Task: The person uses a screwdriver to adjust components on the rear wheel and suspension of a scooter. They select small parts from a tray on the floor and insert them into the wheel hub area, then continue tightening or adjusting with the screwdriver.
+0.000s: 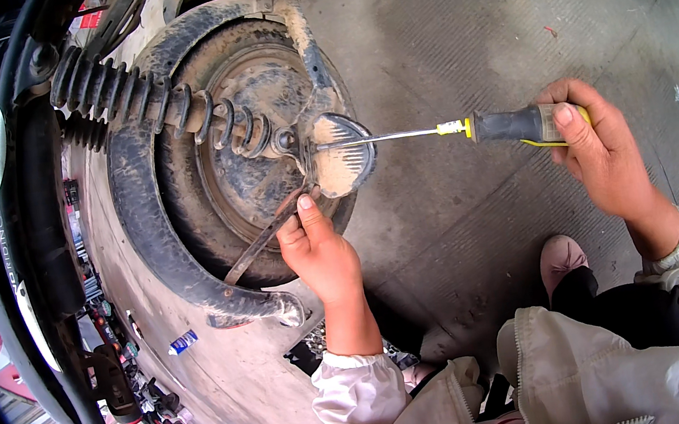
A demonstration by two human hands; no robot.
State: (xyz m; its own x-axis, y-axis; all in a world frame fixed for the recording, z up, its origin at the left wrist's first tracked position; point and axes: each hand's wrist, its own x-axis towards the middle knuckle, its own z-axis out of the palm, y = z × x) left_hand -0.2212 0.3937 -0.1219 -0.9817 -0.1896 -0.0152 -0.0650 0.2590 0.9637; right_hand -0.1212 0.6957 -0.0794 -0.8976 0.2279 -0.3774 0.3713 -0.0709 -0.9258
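Beside muddy wheel (pixel 235 197), right hand (pixel 600 148) gripping yellow-trimmed grey screwdriver (pixel 451 128), left hand (pixel 321 255) pinching dirty bar (pixel 260 243).

A screwdriver shaft (pixel 398 135) is shining as smooth metal; its handle (pixel 508 127) is showing matt plastic or rubber. The flat bar (pixel 261 249) is looking like dull, worn metal. Dried dirt (pixel 301 27) is roughening the metal wheel hub (pixel 263 91) and curved metal tube (pixel 143 207) and caking the ridged footrest (pixel 344 154). The coil spring (pixel 172 110) is showing dusty metal, the tyre (pixel 184 183) matt rubber. The jacket's (pixel 575 383) smooth cloth is catching a faint sheen; the floor (pixel 436 37) is looking hard, matt and ribbed.
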